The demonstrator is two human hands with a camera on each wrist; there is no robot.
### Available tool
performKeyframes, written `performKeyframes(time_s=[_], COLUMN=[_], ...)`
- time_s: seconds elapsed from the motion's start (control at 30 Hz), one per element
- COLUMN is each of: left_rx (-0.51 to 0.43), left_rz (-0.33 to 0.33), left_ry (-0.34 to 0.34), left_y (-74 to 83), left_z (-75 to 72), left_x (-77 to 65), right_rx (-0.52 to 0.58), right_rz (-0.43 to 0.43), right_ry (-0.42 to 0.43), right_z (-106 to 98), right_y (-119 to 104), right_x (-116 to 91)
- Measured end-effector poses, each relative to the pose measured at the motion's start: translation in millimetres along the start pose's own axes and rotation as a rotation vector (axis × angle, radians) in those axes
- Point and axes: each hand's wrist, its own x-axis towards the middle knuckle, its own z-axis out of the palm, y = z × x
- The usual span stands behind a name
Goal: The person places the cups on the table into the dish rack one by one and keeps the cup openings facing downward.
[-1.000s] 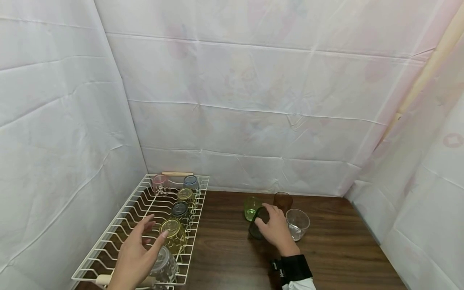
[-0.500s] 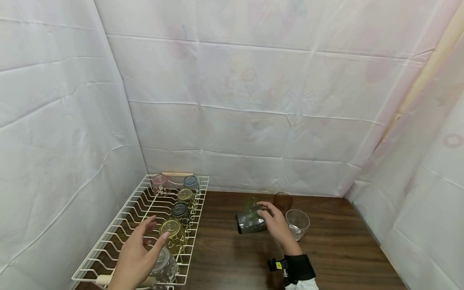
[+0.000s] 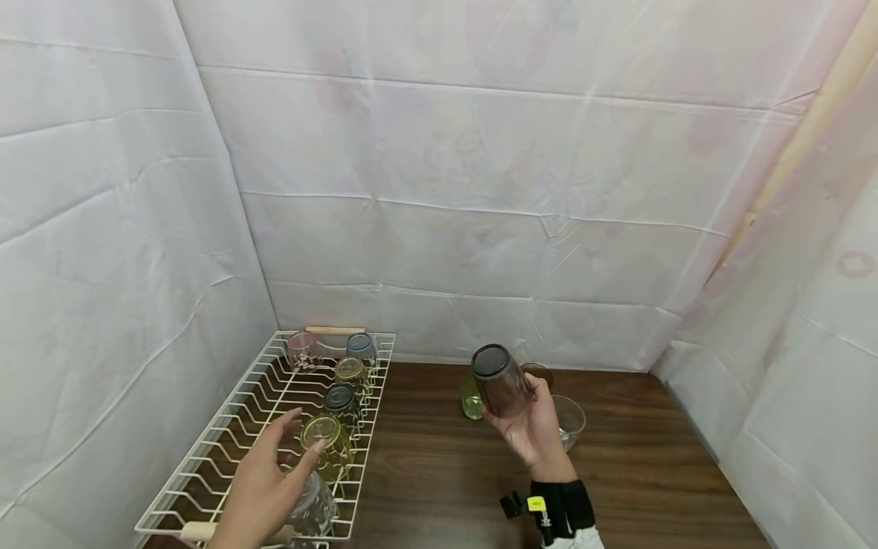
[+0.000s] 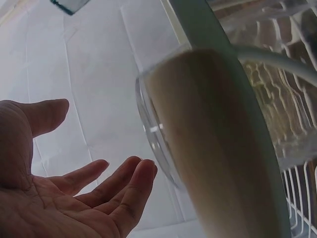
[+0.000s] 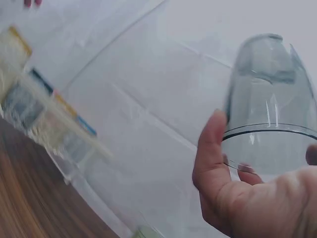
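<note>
My right hand (image 3: 536,428) grips a smoky grey drinking glass (image 3: 499,385) around its rim end, raised above the table with its base tilted up. In the right wrist view the thumb and fingers wrap the rim end of this see-through glass (image 5: 267,99). My left hand (image 3: 264,480) hovers over the white wire dish rack (image 3: 373,436), its fingers spread and holding nothing. It is nearest a yellow glass (image 3: 332,450) and a clear glass (image 3: 313,507), both upside down in the rack. The rack's wooden handle (image 4: 208,139) looms beside the left hand in its wrist view.
Behind my right hand stand a green glass (image 3: 471,402), a brown glass (image 3: 539,373) and a clear tumbler (image 3: 571,421), all partly hidden. Farther back in the rack are pink (image 3: 302,351), blue (image 3: 361,347), yellow and dark glasses. White cloth walls (image 3: 446,252) enclose the table.
My right hand has lifted the grey glass from among the others and turned it over, base now up. The left hand has stayed nearly still over the rack.
</note>
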Motion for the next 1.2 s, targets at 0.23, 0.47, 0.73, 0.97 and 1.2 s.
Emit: performKeyframes(time_s=[0.23, 0.47, 0.73, 0.97, 1.2], left_rx=[-0.031, -0.074, -0.002, 0.014, 0.012], left_rz=[0.052, 0.145, 0.252, 0.340, 0.458], left_ry=[-0.014, -0.048, -0.096, -0.148, -0.189], left_y=[18.7, 34.8, 54.3, 87.9, 123.0], left_z=[8.6, 16.9, 27.2, 32.6, 46.8], left_x=[8.1, 27.9, 47.4, 60.2, 68.1], right_rx=[0.124, 0.134, 0.101, 0.098, 0.115], right_rz=[0.070, 0.091, 0.111, 0.116, 0.132], right_ry=[0.076, 0.100, 0.025, -0.045, -0.047], right_z=[7.1, 7.8, 6.1, 7.0, 7.8], right_y=[2.8, 10.7, 13.1, 11.4, 14.1], right_x=[0.4, 4.5, 4.8, 4.2, 2.6])
